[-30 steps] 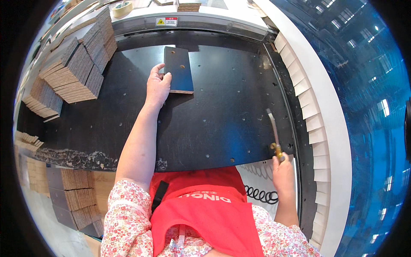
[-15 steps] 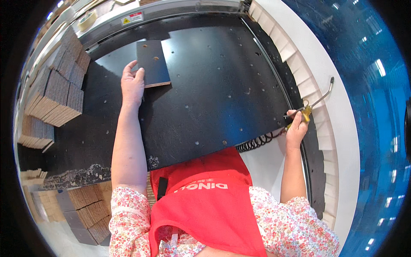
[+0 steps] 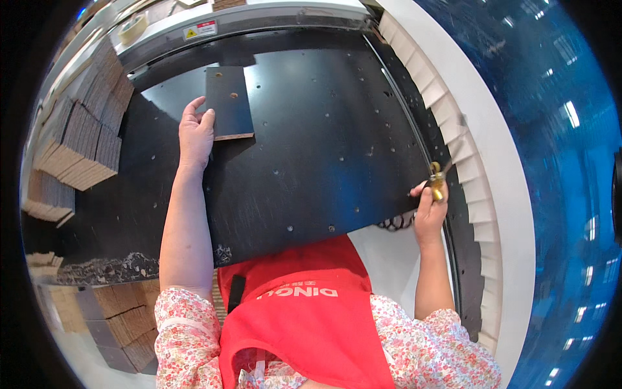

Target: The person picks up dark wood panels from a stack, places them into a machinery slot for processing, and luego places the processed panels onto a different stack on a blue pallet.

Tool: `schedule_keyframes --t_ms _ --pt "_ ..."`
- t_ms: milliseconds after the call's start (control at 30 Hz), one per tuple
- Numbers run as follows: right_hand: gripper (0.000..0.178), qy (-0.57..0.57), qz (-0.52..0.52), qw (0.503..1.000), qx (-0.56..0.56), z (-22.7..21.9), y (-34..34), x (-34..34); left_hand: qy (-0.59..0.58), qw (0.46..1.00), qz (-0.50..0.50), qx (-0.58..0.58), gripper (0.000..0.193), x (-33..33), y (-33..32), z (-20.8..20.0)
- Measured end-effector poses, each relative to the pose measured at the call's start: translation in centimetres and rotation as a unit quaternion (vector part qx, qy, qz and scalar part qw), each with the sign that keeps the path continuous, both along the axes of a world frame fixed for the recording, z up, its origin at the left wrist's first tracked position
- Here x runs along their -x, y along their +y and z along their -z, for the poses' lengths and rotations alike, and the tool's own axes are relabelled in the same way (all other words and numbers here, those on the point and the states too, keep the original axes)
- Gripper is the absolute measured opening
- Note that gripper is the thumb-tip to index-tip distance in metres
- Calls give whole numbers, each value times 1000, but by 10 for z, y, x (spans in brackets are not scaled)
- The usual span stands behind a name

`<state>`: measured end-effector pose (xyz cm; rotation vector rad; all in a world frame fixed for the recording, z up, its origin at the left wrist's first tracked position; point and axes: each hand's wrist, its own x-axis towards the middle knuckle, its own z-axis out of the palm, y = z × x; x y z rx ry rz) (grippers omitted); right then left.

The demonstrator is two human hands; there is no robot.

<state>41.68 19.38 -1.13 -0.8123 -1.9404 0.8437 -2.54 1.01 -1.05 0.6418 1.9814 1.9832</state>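
Note:
A dark rectangular board (image 3: pixel 231 113) with two holes and a bare chipboard front edge is above the black worktable at the left of centre. My left hand (image 3: pixel 195 137) is at its left edge, thumb against that side; some fingers are hidden, seemingly gripping it. At the right end of the table my right hand (image 3: pixel 431 211) is closed round a brass-yellow air blow gun (image 3: pixel 437 185) with a thin metal nozzle. Its black coiled hose (image 3: pixel 396 222) runs below my hand, partly behind the table edge.
The black worktable (image 3: pixel 311 162) has several small holes. Stacks of chipboard pieces (image 3: pixel 81 139) stand on its left side, with more stacked boards (image 3: pixel 126 324) below. A pale pleated bellows cover (image 3: pixel 463 152) borders the right. A tape roll (image 3: pixel 133 29) lies at the far left.
My right hand and the blow gun have moved slightly left, and the nozzle has swung from up-right to pointing farther away and blurred. The board and left hand have shifted slightly nearer.

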Motion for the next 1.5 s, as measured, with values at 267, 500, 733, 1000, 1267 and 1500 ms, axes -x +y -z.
schedule_keyframes --t_ms 267,500,733,1000,1267,1500 --pt "39 -528 156 829 -95 -52 28 72 -20 999 3 -42 41 1 2 4" --pt "40 -510 239 826 -10 -46 72 96 5 1000 -10 -25 42 1 1 8" --pt "40 -465 285 838 17 -47 80 85 12 1000 3 -2 42 -6 -2 -6" --pt "43 -390 297 869 63 -33 105 62 1 1000 7 -11 42 -2 1 0" --pt "45 -185 303 919 173 -25 110 37 7 1000 16 0 40 -5 -3 -5" --pt "44 -19 337 911 237 -15 115 -6 27 1000 16 3 40 0 0 2"
